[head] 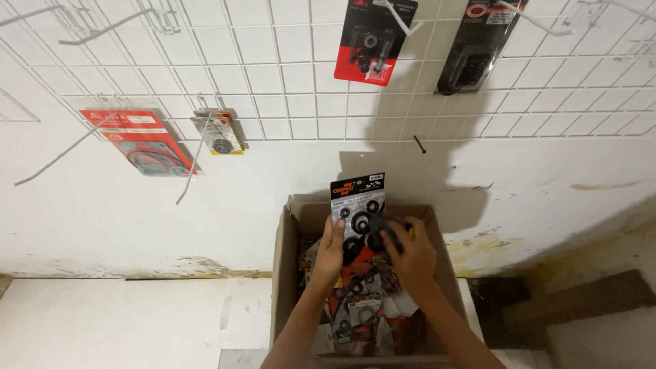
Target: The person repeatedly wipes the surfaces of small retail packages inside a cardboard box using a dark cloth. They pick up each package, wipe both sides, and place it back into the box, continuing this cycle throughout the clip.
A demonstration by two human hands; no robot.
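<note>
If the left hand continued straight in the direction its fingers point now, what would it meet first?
The left hand points up and away, already gripping the blister pack of black seals. Past that, probably the far wall of the cardboard box, then the white wall; depth is unclear.

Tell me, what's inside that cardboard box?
The cardboard box holds a jumbled heap of carded packets with black rings and gaskets. Both forearms cover part of it; lower layers are hidden.

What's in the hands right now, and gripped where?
Both hands hold one packet of black rings over the cardboard box: left hand on its lower left edge, right hand on its lower right side.
</note>
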